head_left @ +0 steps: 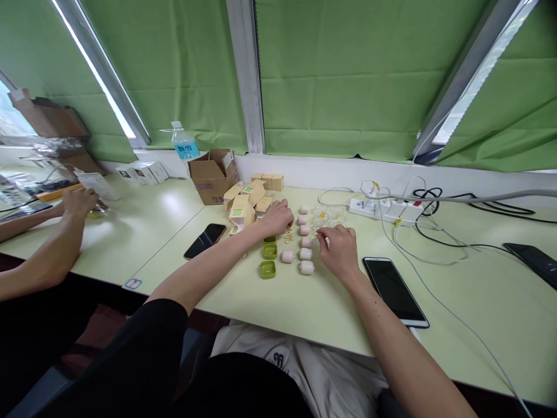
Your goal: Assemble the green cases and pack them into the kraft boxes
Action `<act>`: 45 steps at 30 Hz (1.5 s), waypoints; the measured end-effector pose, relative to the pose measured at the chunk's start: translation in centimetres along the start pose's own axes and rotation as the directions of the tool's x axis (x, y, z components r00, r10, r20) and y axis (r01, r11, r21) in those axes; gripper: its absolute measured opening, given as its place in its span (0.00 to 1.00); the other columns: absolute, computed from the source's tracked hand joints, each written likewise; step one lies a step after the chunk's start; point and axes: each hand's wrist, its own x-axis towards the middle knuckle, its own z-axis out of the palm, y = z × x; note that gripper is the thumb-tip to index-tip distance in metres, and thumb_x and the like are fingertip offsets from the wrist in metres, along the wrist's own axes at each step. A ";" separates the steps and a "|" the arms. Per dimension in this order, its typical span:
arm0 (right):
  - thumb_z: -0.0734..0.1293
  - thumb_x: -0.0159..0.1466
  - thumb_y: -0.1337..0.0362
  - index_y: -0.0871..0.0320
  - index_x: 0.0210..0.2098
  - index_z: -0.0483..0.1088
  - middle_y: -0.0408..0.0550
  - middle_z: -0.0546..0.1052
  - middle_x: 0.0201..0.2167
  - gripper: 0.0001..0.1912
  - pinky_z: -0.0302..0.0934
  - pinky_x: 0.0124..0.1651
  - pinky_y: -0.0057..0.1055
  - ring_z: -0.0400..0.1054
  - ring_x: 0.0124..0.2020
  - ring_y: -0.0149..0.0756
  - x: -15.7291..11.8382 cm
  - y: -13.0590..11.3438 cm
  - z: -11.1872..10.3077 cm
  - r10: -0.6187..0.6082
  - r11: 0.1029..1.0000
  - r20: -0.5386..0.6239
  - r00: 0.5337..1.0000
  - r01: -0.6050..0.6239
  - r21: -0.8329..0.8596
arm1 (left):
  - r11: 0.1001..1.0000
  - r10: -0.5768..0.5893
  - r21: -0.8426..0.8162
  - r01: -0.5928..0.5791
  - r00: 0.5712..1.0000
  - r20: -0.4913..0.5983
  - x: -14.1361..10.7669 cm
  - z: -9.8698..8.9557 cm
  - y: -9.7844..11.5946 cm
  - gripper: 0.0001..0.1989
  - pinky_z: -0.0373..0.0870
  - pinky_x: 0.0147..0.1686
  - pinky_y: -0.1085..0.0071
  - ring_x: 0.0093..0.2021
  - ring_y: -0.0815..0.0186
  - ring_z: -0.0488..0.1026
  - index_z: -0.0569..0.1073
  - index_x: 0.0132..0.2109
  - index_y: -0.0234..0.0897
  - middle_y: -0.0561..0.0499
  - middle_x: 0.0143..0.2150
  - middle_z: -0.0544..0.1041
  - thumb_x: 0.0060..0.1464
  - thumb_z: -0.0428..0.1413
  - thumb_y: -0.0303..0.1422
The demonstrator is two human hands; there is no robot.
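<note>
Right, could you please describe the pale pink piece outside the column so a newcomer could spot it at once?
On the pale table, find the column of pale pink pieces between the left hand and the right hand. Just left of its near end, beside the green dishes, sits the single piece. Unlike its pink neighbours, it stands apart from the column.

left hand (278,218): palm down; right hand (338,247): curled; forearms (217,264): outstretched

Green curtains (348,81) hang behind a blue-labelled bottle (185,148).
</note>
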 end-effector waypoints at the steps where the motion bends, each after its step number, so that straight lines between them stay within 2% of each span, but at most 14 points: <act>1: 0.66 0.72 0.68 0.56 0.40 0.81 0.49 0.87 0.36 0.10 0.51 0.49 0.42 0.72 0.41 0.45 0.0 0.0 0.0 0.000 1.000 -0.003 1.000 0.000 0.002 | 1.000 -0.003 0.005 0.003 1.000 -0.002 0.0 0.1 0.0 0.10 0.62 0.56 0.53 0.58 0.46 0.67 0.88 0.43 0.37 0.35 0.40 0.82 0.53 0.65 0.31; 10: 0.65 0.72 0.68 0.56 0.41 0.80 0.49 0.87 0.36 0.10 0.50 0.50 0.43 0.71 0.41 0.45 0.0 0.0 -0.2 -0.005 1.000 -0.003 1.000 0.005 0.024 | 0.998 -0.035 0.044 0.036 0.999 -0.023 0.0 0.9 0.3 0.10 0.66 0.56 0.52 0.58 0.46 0.70 0.87 0.40 0.35 0.34 0.40 0.83 0.58 0.59 0.26; 15: 0.65 0.72 0.68 0.55 0.42 0.80 0.50 0.87 0.37 0.10 0.51 0.51 0.43 0.71 0.41 0.46 0.0 -0.1 -0.3 -0.009 1.000 0.002 1.000 0.009 0.028 | 0.989 -0.128 0.067 0.132 0.990 -0.053 0.3 -0.7 -0.1 0.09 0.68 0.54 0.53 0.57 0.45 0.71 0.87 0.41 0.35 0.35 0.39 0.83 0.60 0.60 0.29; 18: 0.65 0.73 0.68 0.56 0.42 0.80 0.50 0.87 0.37 0.10 0.51 0.51 0.43 0.71 0.42 0.46 0.0 0.0 -0.4 -0.003 1.000 0.004 1.000 0.003 0.016 | 0.977 -0.193 0.072 0.201 0.975 -0.106 1.1 -2.9 -1.6 0.11 0.67 0.56 0.51 0.58 0.44 0.71 0.87 0.43 0.33 0.34 0.41 0.83 0.61 0.58 0.28; 21: 0.65 0.73 0.68 0.56 0.41 0.80 0.50 0.86 0.36 0.10 0.51 0.50 0.42 0.71 0.42 0.46 0.0 0.0 -0.4 0.002 1.000 0.007 1.000 -0.002 0.002 | 0.954 -0.271 0.079 0.290 0.942 -0.198 2.3 -5.1 -4.2 0.13 0.64 0.59 0.49 0.62 0.41 0.68 0.86 0.46 0.29 0.31 0.44 0.82 0.61 0.57 0.25; 25: 0.65 0.73 0.68 0.56 0.40 0.80 0.50 0.86 0.35 0.10 0.50 0.49 0.42 0.71 0.41 0.45 0.0 0.0 -0.5 0.000 1.000 0.009 1.000 0.000 -0.005 | 0.912 -0.374 0.098 0.398 0.906 -0.198 4.3 -6.5 -7.8 0.19 0.60 0.63 0.45 0.68 0.36 0.63 0.83 0.56 0.26 0.29 0.52 0.82 0.60 0.58 0.27; 30: 0.65 0.73 0.69 0.55 0.39 0.79 0.49 0.86 0.34 0.10 0.49 0.49 0.42 0.70 0.40 0.45 -0.4 -0.2 -0.8 -0.018 1.000 0.005 1.000 0.018 -0.016 | 0.894 -0.418 0.135 0.427 0.904 -0.094 7.3 -5.4 -10.8 0.23 0.57 0.65 0.43 0.69 0.34 0.61 0.79 0.60 0.26 0.26 0.61 0.78 0.61 0.59 0.32; 35: 0.64 0.74 0.69 0.55 0.41 0.79 0.48 0.86 0.34 0.10 0.50 0.48 0.42 0.70 0.39 0.45 -1.0 -0.3 -1.1 -0.047 0.999 0.008 0.999 0.047 -0.019 | 0.888 -0.452 0.088 0.452 0.892 -0.026 11.3 -3.5 -12.6 0.30 0.55 0.67 0.41 0.72 0.30 0.55 0.76 0.63 0.26 0.24 0.68 0.71 0.62 0.63 0.43; 41: 0.64 0.75 0.69 0.55 0.42 0.78 0.48 0.85 0.33 0.10 0.51 0.46 0.42 0.69 0.39 0.44 -1.2 -0.7 -1.2 -0.100 0.995 -0.054 0.994 0.098 -0.023 | 0.885 -0.464 0.064 0.461 0.885 0.036 14.5 -1.5 -12.7 0.44 0.53 0.71 0.42 0.77 0.32 0.54 0.63 0.75 0.26 0.20 0.75 0.62 0.61 0.64 0.46; 45: 0.64 0.76 0.70 0.55 0.41 0.78 0.48 0.84 0.32 0.11 0.51 0.45 0.43 0.69 0.38 0.43 -1.3 -0.9 -1.2 -0.123 0.992 -0.088 0.988 0.121 -0.028 | 0.897 -0.441 0.074 0.436 0.895 0.068 15.7 -0.3 -12.3 0.42 0.47 0.76 0.39 0.82 0.36 0.48 0.63 0.77 0.32 0.25 0.81 0.56 0.60 0.64 0.39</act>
